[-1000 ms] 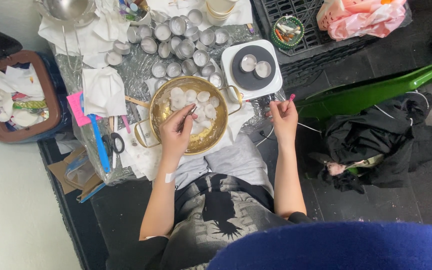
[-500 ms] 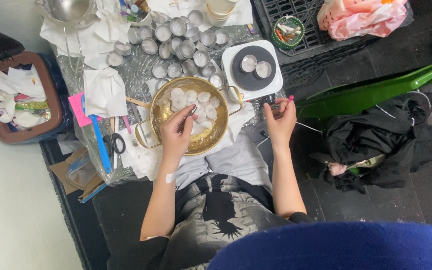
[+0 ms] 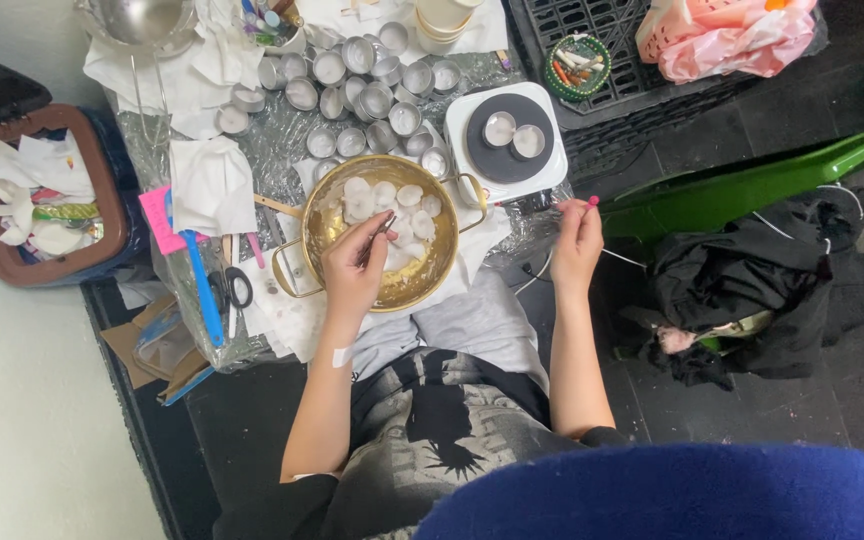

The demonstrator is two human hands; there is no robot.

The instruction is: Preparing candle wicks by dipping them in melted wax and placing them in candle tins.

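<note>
A gold two-handled pot (image 3: 404, 297) sits at the front of the foil-covered work surface, with several round white wax discs (image 3: 392, 198) inside. My left hand (image 3: 350, 272) hovers over the pot and grips thin metal tweezers (image 3: 378, 232) whose tips point down at the discs. To the right of the pot, my right hand (image 3: 574, 240) pinches a thin pale strand (image 3: 620, 256) between thumb and fingertips. It is just in front of a white hot plate (image 3: 464, 165), which carries two small metal cups.
Several empty metal tealight cups (image 3: 372, 80) stand behind the pot. Scissors (image 3: 234, 287), a blue pen and tissues lie to the left, beside a brown bin (image 3: 112, 205) of paper. A black crate (image 3: 642, 115), a green plastic piece (image 3: 752, 185) and black cloth (image 3: 752, 290) are on the right.
My right hand has gone from spread fingers to a pinch on the thin strand and shifted slightly. My left hand stays over the pot with the tweezers.
</note>
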